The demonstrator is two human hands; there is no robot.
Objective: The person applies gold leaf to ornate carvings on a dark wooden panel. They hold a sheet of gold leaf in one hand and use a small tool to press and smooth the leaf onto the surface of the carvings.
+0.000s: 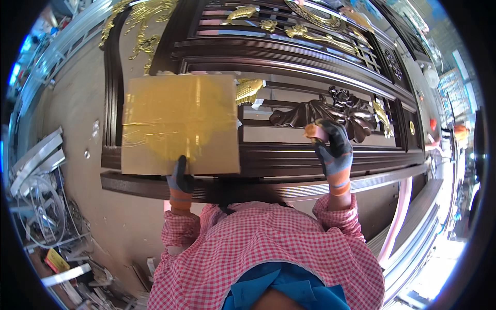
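Note:
My left hand [180, 180], in a grey, blue and orange work glove, grips the lower edge of a flat cardboard sheet [155, 108] with its thumb on top. Yellow-gold colour and strips of clear tape mark the cardboard. It lies over the left part of a dark brown metal gate panel [320, 155], beside a gold fish ornament [250, 92]. My gloved right hand [335, 144] is closed on a small pinkish block with an orange-brown end [314, 132]. That hand is above the panel's near rail, in front of a dark lotus-leaf ornament [310, 114].
More gold ornaments [242, 14] sit on the panel's far bars. Metal scraps and a wheel-like frame [41, 209] lie on the floor at left. Long dark bars [413, 227] are stacked at lower right, near a pink upright leg [399, 217].

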